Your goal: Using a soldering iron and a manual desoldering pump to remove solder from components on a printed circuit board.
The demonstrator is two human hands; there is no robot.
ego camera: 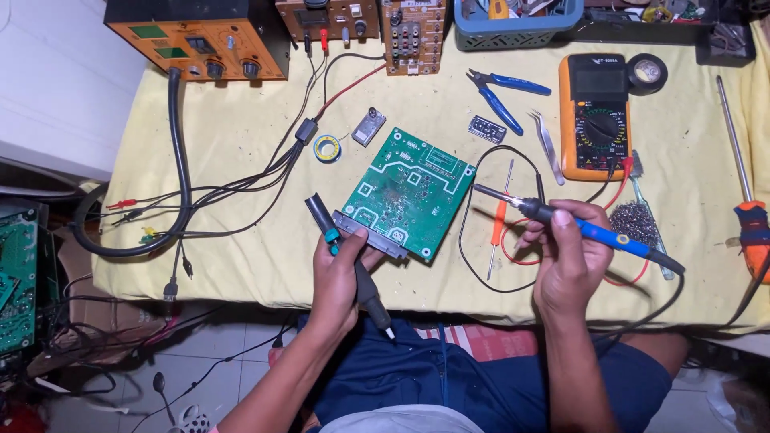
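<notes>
A green circuit board lies tilted in the middle of the yellow-covered table. My left hand grips its near edge and also holds a black pen-shaped tool with a teal band, its white tip pointing toward my lap. To the right of the board, my right hand holds a blue-handled soldering iron. The iron's metal tip hovers just off the board's right edge.
An orange multimeter and black tape roll sit at the right. Blue pliers, tweezers, a small solder coil and an orange screwdriver lie around. An orange power supply with cables stands at the back left.
</notes>
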